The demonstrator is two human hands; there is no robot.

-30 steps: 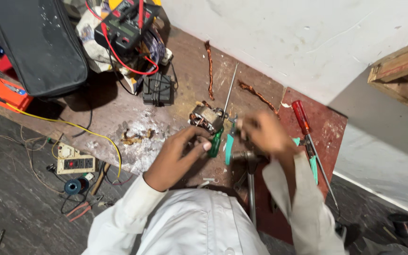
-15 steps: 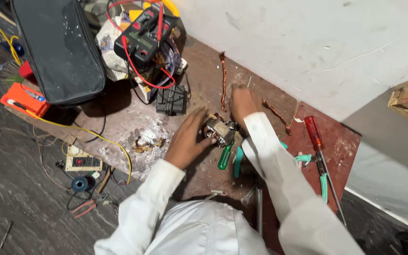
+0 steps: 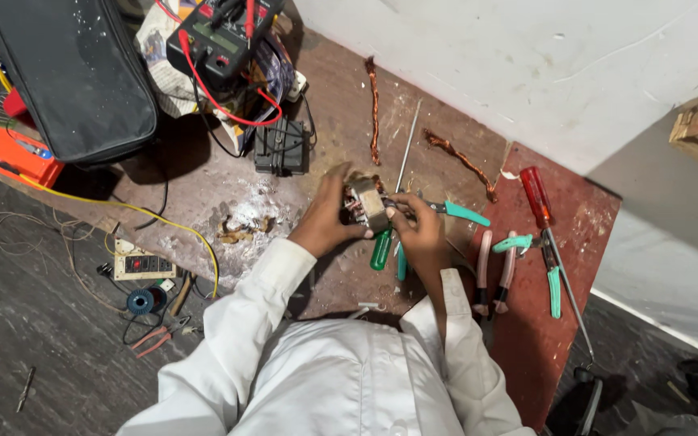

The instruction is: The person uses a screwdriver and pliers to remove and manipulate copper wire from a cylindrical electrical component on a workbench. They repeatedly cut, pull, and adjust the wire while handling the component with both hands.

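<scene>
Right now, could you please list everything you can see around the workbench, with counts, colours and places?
motor part: 1, grey metal with copper, held between both hands
meter: 1, black with red leads, top of board
black case: 1, top left
copper wire twists: 2, beside the wall
red screwdriver: 1, right board
green screwdriver: 1, under the hands
pink pliers: 1, right board
switch box: 1, white, left floor
left hand: 1, on the motor part
right hand: 1, on the motor part
</scene>
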